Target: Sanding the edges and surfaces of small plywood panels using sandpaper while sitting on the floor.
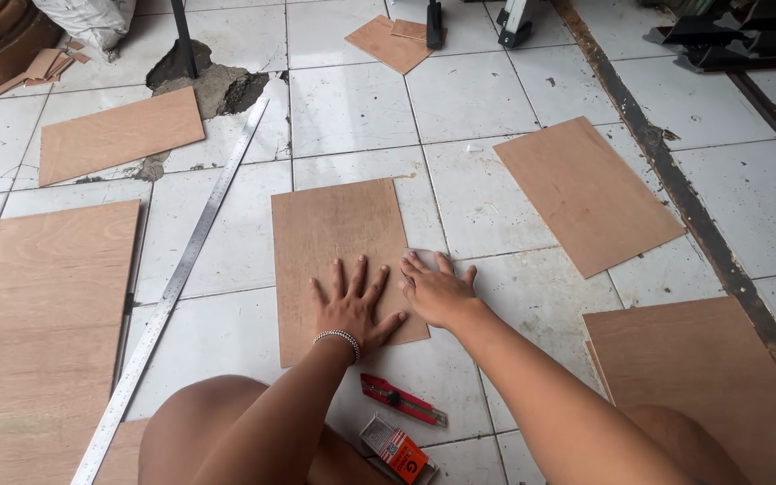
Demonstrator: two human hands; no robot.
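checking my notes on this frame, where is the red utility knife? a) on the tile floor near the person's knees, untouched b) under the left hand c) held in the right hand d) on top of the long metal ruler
a: the red utility knife lies on the tile floor below the plywood panel, while the left hand lies flat on that panel and the right hand rests at its right edge.

left hand (349,308) flat on plywood sheet (341,260) | right hand (437,292) at its edge (fingers on sandpaper (426,260))
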